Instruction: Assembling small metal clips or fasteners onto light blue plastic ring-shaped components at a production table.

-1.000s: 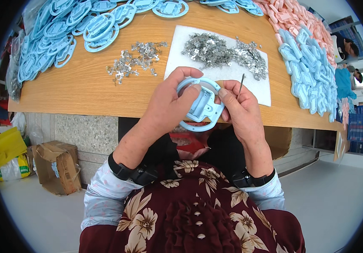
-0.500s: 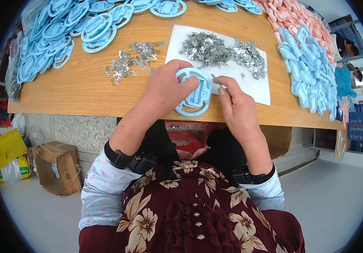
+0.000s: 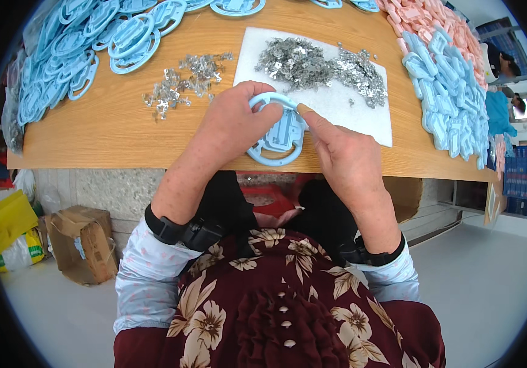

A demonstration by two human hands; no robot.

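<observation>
Left hand (image 3: 231,119) grips 1 blue wheel-shaped frame (image 3: 280,136), right hand (image 3: 350,153) at rim.

Bare wood on the table (image 3: 104,136) lets a hand pass at left of the frame, below the loose metal clips (image 3: 201,66), and just right of the white mat (image 3: 364,126); heaped blue wheels (image 3: 72,44) block the upper left, plastic parts (image 3: 438,92) the upper right, and left hand (image 3: 231,116), right hand (image 3: 350,156) and blue wheel (image 3: 282,136) fill the centre
</observation>
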